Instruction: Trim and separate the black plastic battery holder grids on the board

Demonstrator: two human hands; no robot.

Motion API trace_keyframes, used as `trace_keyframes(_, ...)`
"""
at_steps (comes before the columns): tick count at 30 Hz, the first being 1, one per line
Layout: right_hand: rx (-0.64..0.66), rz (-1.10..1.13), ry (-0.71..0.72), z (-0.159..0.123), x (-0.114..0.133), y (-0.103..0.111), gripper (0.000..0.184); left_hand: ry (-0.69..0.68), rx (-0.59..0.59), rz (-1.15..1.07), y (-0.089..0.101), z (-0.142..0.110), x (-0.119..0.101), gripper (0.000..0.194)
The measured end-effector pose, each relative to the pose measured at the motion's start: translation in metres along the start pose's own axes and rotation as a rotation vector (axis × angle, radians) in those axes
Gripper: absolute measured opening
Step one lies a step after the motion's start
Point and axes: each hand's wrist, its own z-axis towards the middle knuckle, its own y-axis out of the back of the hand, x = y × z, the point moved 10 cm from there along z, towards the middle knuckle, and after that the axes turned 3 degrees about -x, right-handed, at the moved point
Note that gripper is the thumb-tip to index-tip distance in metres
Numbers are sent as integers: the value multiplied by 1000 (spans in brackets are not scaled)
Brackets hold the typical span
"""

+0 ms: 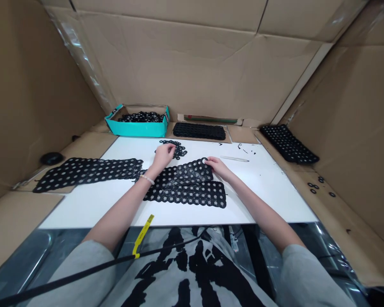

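Note:
Black perforated strips with rows of round holes lie on the white board. My right hand [218, 166] pinches the right upper corner of the upper strip [188, 172], which overlaps a lower strip [192, 194]. My left hand [164, 154] is at a small pile of black rings [178, 149], its fingertips closed together; whatever they hold is too small to make out. Under my left wrist the strips continue, partly hidden by the forearm. To the left, another perforated strip [92, 170] reaches past the board's edge.
A teal box [137, 128] full of black rings stands at the back left. Stacked black strips [199, 131] lie behind the board, and another strip [289, 144] at right. A white pen-like stick [235, 159] and black scraps lie on the board. Cardboard walls [185, 64] surround it.

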Motion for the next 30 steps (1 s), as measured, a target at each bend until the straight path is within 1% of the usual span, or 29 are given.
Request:
trace_keyframes(2,-4,9,-51,-2,-3,2,25,-62,3,122,8,4,7,21)
trace_keyframes(4,-3,28,-97,-5,-5,1,31,-72,-11,195,12,5,11,24)
trace_keyframes(6,15,23,-123,-6,-7,-1,32,-71,-47,216,16,3,9,29)
trace_keyframes(7,30,8,-125,-6,-7,-3,29,-88,-49,204,15,1,3,29)
trace_keyframes(8,49,-12,-115,-6,-7,-5,27,-122,-24,176,12,-1,-5,27)
trace_keyframes(9,67,-30,-86,-5,-5,-7,24,-171,33,133,5,-5,-17,24)
trace_keyframes(11,92,-46,2,-3,1,-11,22,-299,216,25,-15,-19,-45,19)
trace_keyframes(12,100,-46,50,-3,5,-13,22,-360,311,-22,-25,-29,-60,21)
trace_keyframes(13,105,-49,93,-3,8,-15,23,-406,372,-51,-31,-38,-72,24)
trace_keyframes(14,111,-53,128,-3,11,-17,24,-426,389,-63,-35,-44,-81,27)
trace_keyframes(16,133,-71,172,-3,14,-22,28,-401,349,-66,-37,-51,-89,31)
trace_keyframes(18,164,-98,205,-4,15,-27,32,-345,309,-91,-38,-52,-87,29)
trace_keyframes(19,178,-114,218,-4,16,-29,34,-316,308,-115,-39,-51,-85,28)
trace_keyframes(23,168,-190,249,-3,12,-27,38,-186,393,-236,-50,-48,-71,21)
trace_keyframes(25,133,-226,251,-1,11,-25,37,-87,396,-266,-52,-43,-59,19)
trace_keyframes(28,69,-292,265,0,14,-22,32,30,332,-259,-48,-33,-38,19)
trace_keyframes(30,36,-330,268,-2,17,-20,28,46,238,-196,-39,-25,-25,20)
